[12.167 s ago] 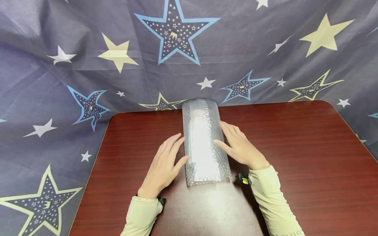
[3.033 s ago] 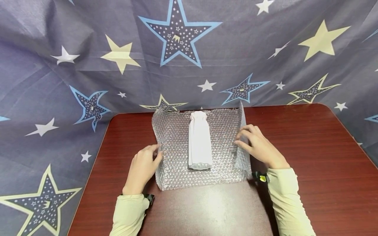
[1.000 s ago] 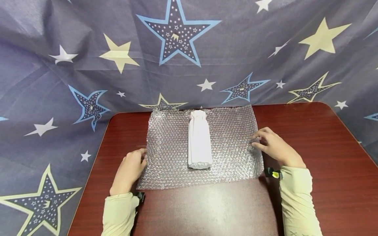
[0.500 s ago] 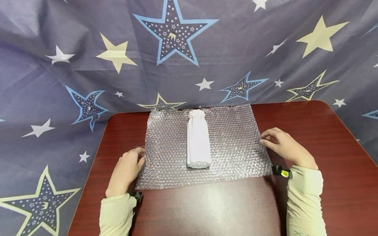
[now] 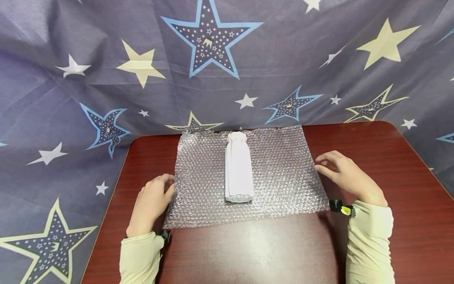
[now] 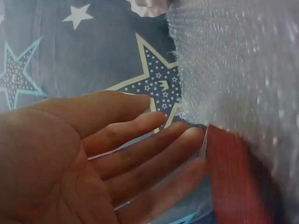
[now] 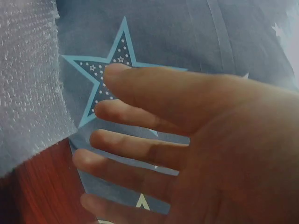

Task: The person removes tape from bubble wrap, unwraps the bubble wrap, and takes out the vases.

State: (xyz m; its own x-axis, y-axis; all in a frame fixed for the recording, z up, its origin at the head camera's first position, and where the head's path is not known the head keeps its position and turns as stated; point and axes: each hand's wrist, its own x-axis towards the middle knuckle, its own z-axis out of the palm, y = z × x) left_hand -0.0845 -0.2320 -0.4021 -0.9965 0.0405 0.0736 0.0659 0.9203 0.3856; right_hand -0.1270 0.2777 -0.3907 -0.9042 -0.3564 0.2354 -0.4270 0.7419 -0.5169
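Note:
A sheet of bubble wrap (image 5: 202, 177) lies spread flat near the table's back edge. On its middle rests a long, white, layered object (image 5: 239, 169) with a narrowed neck and a scalloped top; its kind is not clear. My left hand (image 5: 150, 203) is beside the wrap's left edge, fingers loosely bent. In the left wrist view, the left palm (image 6: 51, 158) shows nothing held. Just off the wrap's right edge is my right hand (image 5: 349, 177). The right wrist view has its fingers (image 7: 135, 144) spread and relaxed, apart from the wrap.
The reddish-brown wooden table (image 5: 386, 157) extends to both sides and in front of the wrap. A grey-blue cloth (image 5: 291, 47) printed with stars hangs directly behind it. Dark wrist straps, one with a yellow tag (image 5: 345, 210), sit at the sleeve cuffs.
The bubble wrap, earlier folded over the white object, has been opened out and flattened. Both hands have moved outward and released its edges. Over the last half second they have barely shifted.

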